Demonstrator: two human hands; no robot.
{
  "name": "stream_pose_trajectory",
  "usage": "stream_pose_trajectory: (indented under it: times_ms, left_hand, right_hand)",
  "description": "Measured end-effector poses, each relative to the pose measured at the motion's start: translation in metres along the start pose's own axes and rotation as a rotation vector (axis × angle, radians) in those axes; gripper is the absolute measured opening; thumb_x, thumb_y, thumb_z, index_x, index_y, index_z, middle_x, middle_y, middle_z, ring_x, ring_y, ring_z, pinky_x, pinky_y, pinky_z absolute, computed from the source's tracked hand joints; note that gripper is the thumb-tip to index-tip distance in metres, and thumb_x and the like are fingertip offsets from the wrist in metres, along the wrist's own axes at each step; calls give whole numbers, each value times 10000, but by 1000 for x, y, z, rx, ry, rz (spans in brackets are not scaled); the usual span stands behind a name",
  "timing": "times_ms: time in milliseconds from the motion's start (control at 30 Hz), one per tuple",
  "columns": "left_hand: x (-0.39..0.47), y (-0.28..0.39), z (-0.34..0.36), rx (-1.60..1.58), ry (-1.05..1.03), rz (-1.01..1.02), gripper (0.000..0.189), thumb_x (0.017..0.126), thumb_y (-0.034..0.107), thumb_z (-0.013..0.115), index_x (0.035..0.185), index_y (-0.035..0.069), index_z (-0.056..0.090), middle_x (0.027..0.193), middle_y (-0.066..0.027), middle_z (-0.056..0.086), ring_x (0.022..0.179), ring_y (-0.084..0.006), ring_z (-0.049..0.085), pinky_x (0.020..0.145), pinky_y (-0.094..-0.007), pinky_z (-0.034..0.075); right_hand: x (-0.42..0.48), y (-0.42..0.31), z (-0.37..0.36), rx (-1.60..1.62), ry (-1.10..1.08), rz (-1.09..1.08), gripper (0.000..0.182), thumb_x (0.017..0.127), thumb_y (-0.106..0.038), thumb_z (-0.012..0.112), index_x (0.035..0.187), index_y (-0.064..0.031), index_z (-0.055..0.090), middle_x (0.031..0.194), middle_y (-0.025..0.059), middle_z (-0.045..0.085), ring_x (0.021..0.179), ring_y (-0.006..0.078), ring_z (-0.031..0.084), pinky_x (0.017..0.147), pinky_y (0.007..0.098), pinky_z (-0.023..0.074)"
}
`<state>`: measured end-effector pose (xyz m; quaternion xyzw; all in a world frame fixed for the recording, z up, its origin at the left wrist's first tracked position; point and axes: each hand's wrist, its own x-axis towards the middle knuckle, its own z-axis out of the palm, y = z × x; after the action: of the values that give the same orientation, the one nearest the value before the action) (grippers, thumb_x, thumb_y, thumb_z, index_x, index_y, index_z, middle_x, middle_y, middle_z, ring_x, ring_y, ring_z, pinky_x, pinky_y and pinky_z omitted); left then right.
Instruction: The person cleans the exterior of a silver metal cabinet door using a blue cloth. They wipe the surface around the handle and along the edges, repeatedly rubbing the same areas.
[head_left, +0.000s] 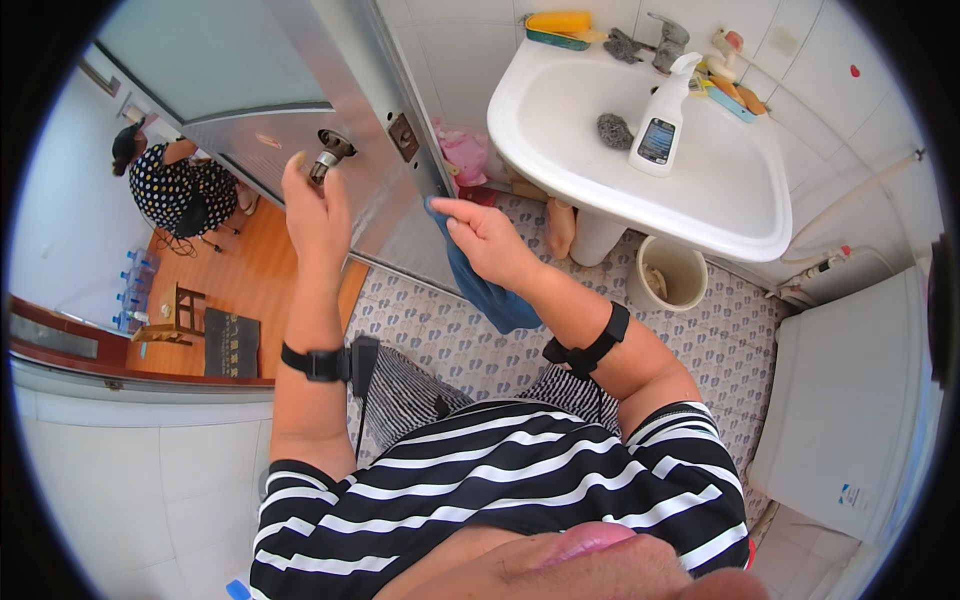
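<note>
My left hand (318, 214) has its fingers and thumb around the metal door knob (325, 159). The knob sits on an aluminium-coloured door (379, 206) with a frosted pane (225, 56) in its upper part. My right hand (489, 244) holds a blue cloth (489, 296) that hangs down below it. The index finger presses a bit of the cloth at the door's edge, below the latch plate (403, 137). A white washbasin (727, 191) stands to the right of the door.
In the basin are a white spray bottle (660, 127) and a steel wool scourer (614, 131). Below it stands a pale bucket (670, 274). A white appliance (840, 405) is at right. Through the doorway, a seated person (180, 180), a small wooden stool (176, 315) and a dark mat (232, 341) show.
</note>
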<state>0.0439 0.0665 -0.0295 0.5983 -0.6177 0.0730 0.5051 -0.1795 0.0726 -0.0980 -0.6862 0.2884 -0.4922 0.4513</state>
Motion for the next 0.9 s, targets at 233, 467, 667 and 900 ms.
stream_pose_trajectory:
  times_ms: [233, 467, 667, 900]
  left_hand:
    - [-117, -13, 11, -432, -623, 114, 527, 859, 209, 662, 1306, 24, 452, 1232, -127, 534, 1155, -185, 496, 870, -315, 464]
    - [-112, 4, 13, -794, -1002, -372, 317, 961, 254, 556, 1148, -2, 581, 987, -33, 646, 926, -109, 578, 846, -274, 476]
    - [-104, 6, 26, -1094, -736, -535, 254, 988, 226, 514, 1092, 10, 597, 992, -12, 636, 912, -85, 563, 837, -266, 482]
    - [-114, -5, 27, -694, -465, -297, 254, 920, 232, 610, 1070, 28, 591, 919, -40, 607, 831, -115, 557, 745, -268, 464]
  right_hand:
    - [-12, -22, -5, 71, -286, 103, 238, 947, -54, 482, 1146, 2, 600, 878, -29, 596, 818, 45, 539, 744, 197, 453]
    - [-18, -17, -32, 248, -152, 281, 549, 847, -216, 687, 1290, 39, 489, 1152, 93, 594, 1015, 131, 563, 881, 274, 471]
    - [-50, 20, -43, 290, -401, 468, 304, 898, -181, 631, 1113, 33, 627, 1076, 62, 628, 943, 121, 589, 816, 252, 467]
    - [-35, -19, -37, 796, -95, 394, 432, 990, -276, 453, 1271, 51, 482, 1205, 157, 599, 1078, 256, 597, 972, 368, 460]
